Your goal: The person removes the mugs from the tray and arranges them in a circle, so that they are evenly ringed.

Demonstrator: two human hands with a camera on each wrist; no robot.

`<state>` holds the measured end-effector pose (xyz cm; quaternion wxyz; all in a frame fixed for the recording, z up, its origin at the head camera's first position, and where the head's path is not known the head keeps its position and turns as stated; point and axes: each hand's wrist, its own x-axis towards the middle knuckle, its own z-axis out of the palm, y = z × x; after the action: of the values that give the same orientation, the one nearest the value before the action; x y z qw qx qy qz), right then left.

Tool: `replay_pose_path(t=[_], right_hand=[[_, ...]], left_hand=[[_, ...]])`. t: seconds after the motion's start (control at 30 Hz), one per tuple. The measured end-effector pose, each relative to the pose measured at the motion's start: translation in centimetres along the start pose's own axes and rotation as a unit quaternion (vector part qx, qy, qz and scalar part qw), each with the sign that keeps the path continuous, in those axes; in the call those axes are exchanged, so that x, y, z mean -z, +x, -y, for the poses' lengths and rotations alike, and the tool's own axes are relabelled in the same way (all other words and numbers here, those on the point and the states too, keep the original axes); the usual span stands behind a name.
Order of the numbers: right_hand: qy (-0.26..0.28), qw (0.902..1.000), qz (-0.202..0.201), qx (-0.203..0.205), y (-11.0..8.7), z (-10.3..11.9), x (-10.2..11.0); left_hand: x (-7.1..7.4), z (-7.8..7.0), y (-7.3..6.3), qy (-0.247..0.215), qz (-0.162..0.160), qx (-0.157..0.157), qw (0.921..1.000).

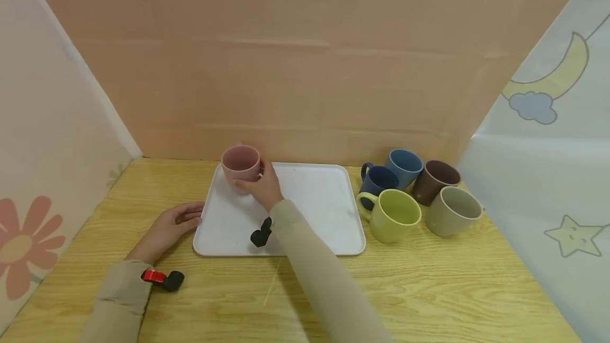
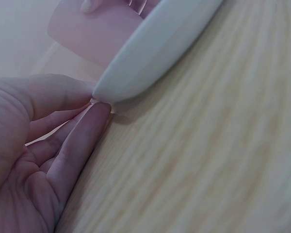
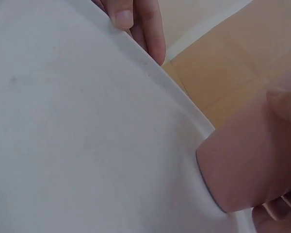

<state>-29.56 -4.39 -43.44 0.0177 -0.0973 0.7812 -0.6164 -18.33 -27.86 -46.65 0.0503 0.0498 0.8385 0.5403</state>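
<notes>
A pink mug point(image 1: 240, 165) stands upright at the far left corner of the white tray point(image 1: 314, 210). My right hand point(image 1: 263, 187) grips it from the right side, thumb on the near wall and fingers round behind. In the right wrist view the base of the mug point(image 3: 247, 160) sits at the tray's edge. My left hand point(image 1: 173, 226) is at the tray's left edge. Seen from the left wrist, its thumb and fingertips pinch the rim of the tray point(image 2: 150, 53), with the thumb on the upper side.
Right of the tray stand a yellow mug point(image 1: 393, 216), a dark blue mug point(image 1: 378, 179), a lighter blue mug point(image 1: 405, 165), a brown mug point(image 1: 434, 181) and a grey mug point(image 1: 452, 211), close together. Behind the wooden table point(image 1: 429, 290) rises a tan wall point(image 1: 305, 68).
</notes>
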Motion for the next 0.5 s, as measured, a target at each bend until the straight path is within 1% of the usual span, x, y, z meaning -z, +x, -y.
replay_pose_path(t=[0.17, 0.33, 0.5], right_hand=[[-0.001, 0.9998, -0.018, 0.010, -0.12, -0.40, 0.19], [-0.002, 0.9993, -0.023, 0.031, -0.31, -0.68, 0.51], [-0.007, 0.9990, -0.030, 0.033, -0.70, -0.96, 0.64]], left_hand=[[-0.10, -0.05, 0.03, 0.000, -0.001, -0.001, 1.0000], [-0.21, -0.17, 0.04, 0.007, -0.003, 0.005, 1.0000], [-0.13, -0.30, -0.11, 0.012, -0.002, 0.009, 0.9999]])
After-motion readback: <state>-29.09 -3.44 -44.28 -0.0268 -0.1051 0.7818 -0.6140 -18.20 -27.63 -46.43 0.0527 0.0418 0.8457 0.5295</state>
